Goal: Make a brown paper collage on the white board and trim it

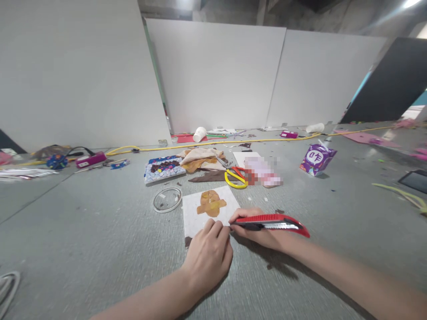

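A white square board (191,218) lies on the grey floor in front of me, with mustard-coloured cloth pieces (211,204) laid on it as a round shape crossed by a band. A dark brown scrap (188,241) sits at its lower left corner. My left hand (211,249) is closed, its curled fingertips pressed together at the board's near edge; what they pinch is hidden. My right hand (255,233) grips a red utility knife (270,220), whose front end points left toward the left fingertips at the board's lower right.
Beyond the board lie yellow-and-orange-handled scissors (236,180), crumpled cloth (202,158) and a mosaic-patterned panel (165,169). A clear ring-shaped roll (167,200) is at left. A purple drink carton (317,159) stands at right. A yellow cable (213,143) runs along the white wall panels (216,75).
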`<move>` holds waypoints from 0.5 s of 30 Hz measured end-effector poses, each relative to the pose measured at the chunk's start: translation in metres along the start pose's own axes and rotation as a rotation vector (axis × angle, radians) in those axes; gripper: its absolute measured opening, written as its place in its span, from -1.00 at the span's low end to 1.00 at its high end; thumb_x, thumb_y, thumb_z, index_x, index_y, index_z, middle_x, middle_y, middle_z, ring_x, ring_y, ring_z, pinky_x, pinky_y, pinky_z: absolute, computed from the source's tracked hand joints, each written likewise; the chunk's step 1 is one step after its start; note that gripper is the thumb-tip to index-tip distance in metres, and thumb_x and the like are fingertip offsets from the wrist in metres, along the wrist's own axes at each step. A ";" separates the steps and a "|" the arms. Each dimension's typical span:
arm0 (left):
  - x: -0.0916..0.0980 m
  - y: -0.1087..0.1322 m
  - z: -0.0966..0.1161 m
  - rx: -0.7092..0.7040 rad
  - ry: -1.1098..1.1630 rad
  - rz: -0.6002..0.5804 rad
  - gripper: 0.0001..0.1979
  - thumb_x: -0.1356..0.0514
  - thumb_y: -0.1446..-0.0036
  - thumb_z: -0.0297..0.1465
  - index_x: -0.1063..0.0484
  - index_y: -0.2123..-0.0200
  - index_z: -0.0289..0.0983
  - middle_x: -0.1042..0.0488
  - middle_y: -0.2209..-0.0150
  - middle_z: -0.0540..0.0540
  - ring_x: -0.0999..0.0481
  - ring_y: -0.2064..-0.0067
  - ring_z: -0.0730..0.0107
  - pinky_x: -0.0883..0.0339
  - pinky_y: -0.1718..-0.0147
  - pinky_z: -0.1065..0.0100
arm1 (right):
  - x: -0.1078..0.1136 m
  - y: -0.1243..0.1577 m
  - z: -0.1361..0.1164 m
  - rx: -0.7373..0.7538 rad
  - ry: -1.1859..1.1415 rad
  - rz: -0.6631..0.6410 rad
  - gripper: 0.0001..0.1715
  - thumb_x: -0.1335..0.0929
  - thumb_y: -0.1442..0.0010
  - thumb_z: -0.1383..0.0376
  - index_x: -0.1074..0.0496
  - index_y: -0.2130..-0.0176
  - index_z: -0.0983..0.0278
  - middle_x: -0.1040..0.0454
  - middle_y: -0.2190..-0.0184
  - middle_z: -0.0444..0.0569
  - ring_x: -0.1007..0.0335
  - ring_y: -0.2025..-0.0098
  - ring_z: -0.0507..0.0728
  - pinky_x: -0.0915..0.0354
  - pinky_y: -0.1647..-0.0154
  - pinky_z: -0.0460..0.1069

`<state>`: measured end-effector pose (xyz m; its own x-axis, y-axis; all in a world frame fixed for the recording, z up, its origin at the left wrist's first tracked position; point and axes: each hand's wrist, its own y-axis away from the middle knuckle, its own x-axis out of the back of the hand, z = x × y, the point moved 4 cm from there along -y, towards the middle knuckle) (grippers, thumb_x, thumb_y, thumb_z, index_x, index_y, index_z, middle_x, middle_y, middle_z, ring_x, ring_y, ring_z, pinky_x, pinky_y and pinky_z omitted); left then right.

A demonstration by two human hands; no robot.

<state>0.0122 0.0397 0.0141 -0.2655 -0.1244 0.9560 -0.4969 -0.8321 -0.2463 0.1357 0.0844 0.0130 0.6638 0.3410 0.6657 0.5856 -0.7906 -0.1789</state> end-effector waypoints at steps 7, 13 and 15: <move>0.000 -0.001 -0.001 0.005 0.014 -0.018 -0.84 0.04 -0.10 -0.51 -0.32 0.32 -0.28 -0.34 0.36 -0.10 -0.30 0.28 0.25 -0.30 0.36 0.27 | 0.010 0.003 0.005 -0.030 -0.107 0.146 -0.84 -0.18 -0.18 0.25 -0.30 0.33 0.24 -0.39 0.35 -0.11 -0.30 0.25 0.05 -0.19 0.18 -0.05; 0.000 0.001 0.000 0.003 0.022 -0.020 -0.83 0.04 -0.10 -0.51 -0.32 0.31 -0.28 -0.33 0.36 -0.10 -0.30 0.28 0.25 -0.30 0.36 0.26 | 0.005 0.006 0.011 -0.096 -0.172 0.138 -0.80 -0.15 -0.18 0.24 -0.28 0.26 0.24 -0.34 0.45 -0.13 -0.28 0.38 0.04 -0.22 0.31 -0.06; 0.000 0.001 0.000 0.001 0.023 -0.017 -0.83 0.04 -0.10 -0.51 -0.33 0.31 -0.29 -0.33 0.36 -0.10 -0.30 0.27 0.24 -0.30 0.37 0.26 | 0.004 0.005 0.006 -0.073 -0.091 0.127 -0.81 -0.15 -0.17 0.24 -0.29 0.30 0.24 -0.36 0.41 -0.11 -0.29 0.33 0.06 -0.22 0.26 -0.03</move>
<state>0.0119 0.0391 0.0139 -0.2758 -0.0975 0.9562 -0.5011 -0.8344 -0.2297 0.1437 0.0851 0.0109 0.7718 0.2775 0.5722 0.4608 -0.8641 -0.2025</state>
